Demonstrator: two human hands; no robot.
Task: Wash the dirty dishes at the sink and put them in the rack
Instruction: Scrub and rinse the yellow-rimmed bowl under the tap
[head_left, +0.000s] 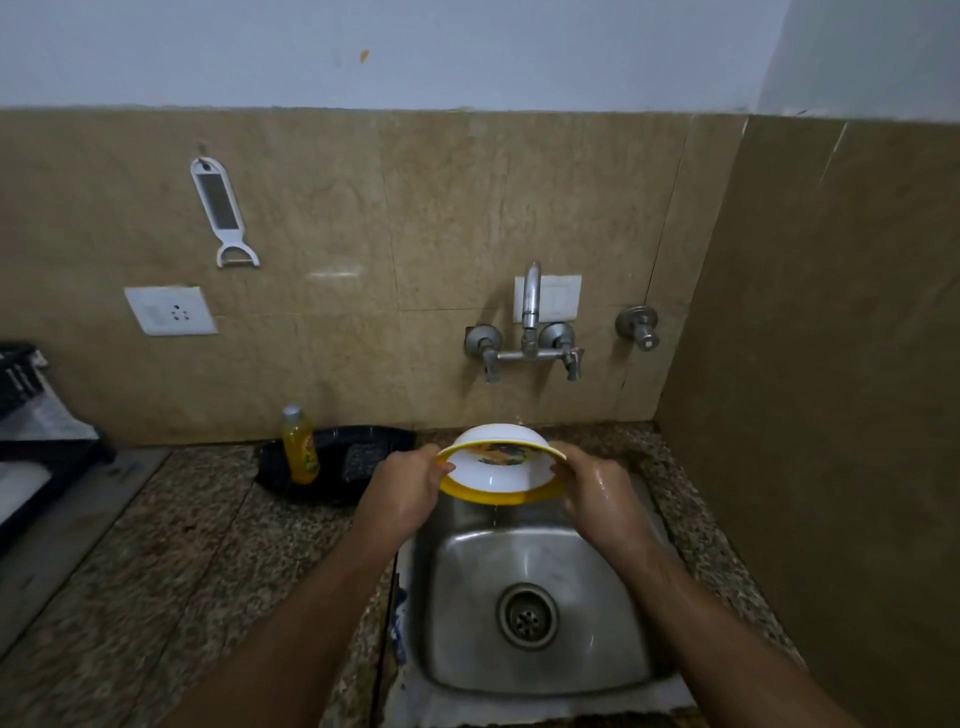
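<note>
A white bowl (498, 475) with a yellow rim and a printed picture inside is held tilted over the steel sink (540, 670), its opening facing me. My left hand (402, 488) grips the bowl's left rim and my wet right hand (597, 496) grips its right rim. Water drips from the bowl's lower edge into the basin. The faucet (530, 306) stands on the wall above the bowl. A black dish rack (31, 415) sits on the counter at the far left edge, partly cut off.
A yellow dish soap bottle (300, 447) and a scrub pad (358, 460) sit in a black tray (332, 441) left of the sink. A peeler (223, 210) and a socket (170, 310) are on the tiled wall. A wall stands close on the right.
</note>
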